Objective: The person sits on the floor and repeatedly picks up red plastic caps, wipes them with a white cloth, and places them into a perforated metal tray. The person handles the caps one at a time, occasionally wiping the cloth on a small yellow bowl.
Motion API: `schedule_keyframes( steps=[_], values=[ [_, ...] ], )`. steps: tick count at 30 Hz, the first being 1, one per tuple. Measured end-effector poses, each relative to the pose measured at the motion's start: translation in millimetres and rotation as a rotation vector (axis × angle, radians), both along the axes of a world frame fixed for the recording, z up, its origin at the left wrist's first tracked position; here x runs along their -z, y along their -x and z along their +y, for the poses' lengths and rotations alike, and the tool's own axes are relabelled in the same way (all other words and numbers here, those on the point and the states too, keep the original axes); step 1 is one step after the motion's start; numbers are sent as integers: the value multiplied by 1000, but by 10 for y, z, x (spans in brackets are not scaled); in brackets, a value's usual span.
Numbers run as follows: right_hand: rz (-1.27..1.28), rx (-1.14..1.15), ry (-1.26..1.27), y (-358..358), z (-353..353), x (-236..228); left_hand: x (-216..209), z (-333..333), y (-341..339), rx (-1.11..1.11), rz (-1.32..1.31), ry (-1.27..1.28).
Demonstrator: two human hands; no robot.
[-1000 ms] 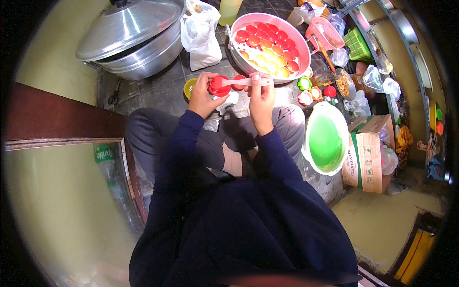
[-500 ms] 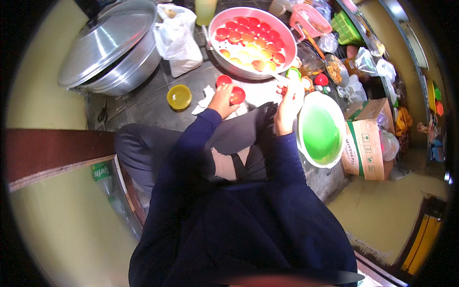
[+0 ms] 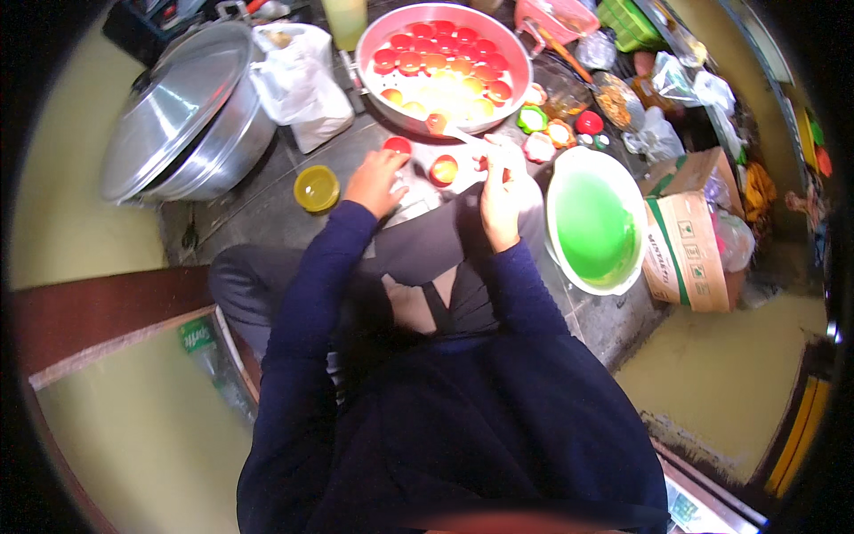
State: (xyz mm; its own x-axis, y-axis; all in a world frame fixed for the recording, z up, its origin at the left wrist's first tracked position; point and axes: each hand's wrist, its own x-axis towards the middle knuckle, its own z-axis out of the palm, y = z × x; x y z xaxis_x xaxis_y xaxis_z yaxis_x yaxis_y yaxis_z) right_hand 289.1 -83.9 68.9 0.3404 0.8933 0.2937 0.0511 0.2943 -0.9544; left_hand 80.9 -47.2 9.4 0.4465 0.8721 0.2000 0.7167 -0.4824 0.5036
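Observation:
My left hand [image 3: 377,183] reaches forward with its fingers apart. Its fingertips are right by a small red cup [image 3: 398,144] on the floor; I cannot tell whether they touch it. A second red cup [image 3: 444,170] stands between my hands with something pale orange inside. Closed around the light handle of a spoon [image 3: 464,136] is my right hand [image 3: 503,185]. The spoon's reddish bowl lies over the near rim of a large pink-walled round pan [image 3: 377,100]. Rows of red cups [image 3: 445,44] fill that pan, the nearer ones washed out by bright light.
Right of my knee is a white basin [image 3: 554,227] with green liquid. A yellow tub [image 3: 317,189], a white plastic bag [image 3: 307,84] and a big lidded metal pot [image 3: 191,116] are to the left. Small coloured moulds [image 3: 560,133] and a cardboard box [image 3: 689,245] sit at right.
My left hand has let go of one red cup, now standing on the floor, and moved left toward the other. The spoon has come left and toward me, to the pan's near rim.

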Motion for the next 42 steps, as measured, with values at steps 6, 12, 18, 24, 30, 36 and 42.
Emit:
schedule_keyframes(
  steps=[6, 12, 18, 24, 30, 36, 42],
  values=[
    [-50, -307, 21, 996, 165, 255, -227, -82, 1464, -399, 37, -27],
    [-537, -436, 75, 1859, 230, 546, 150, -16, 1689, -614, -212, 103],
    [-503, -449, 54, 1823, 200, 561, -161, 27, 1489, -506, -318, 70],
    [-258, -389, 127, 1660, 140, 593, -451, 600, 662, -122, -296, -135],
    [15, -311, 208, 1504, 194, 803, -194, 1841, -252, -83, 394, 65],
    [87, -383, 348, 1506, 188, 1048, 183, 2292, -414, -8, 781, 391],
    [90, -314, 117, 1626, 192, 1143, 278, 2342, -412, 113, 728, 290]
  ],
)
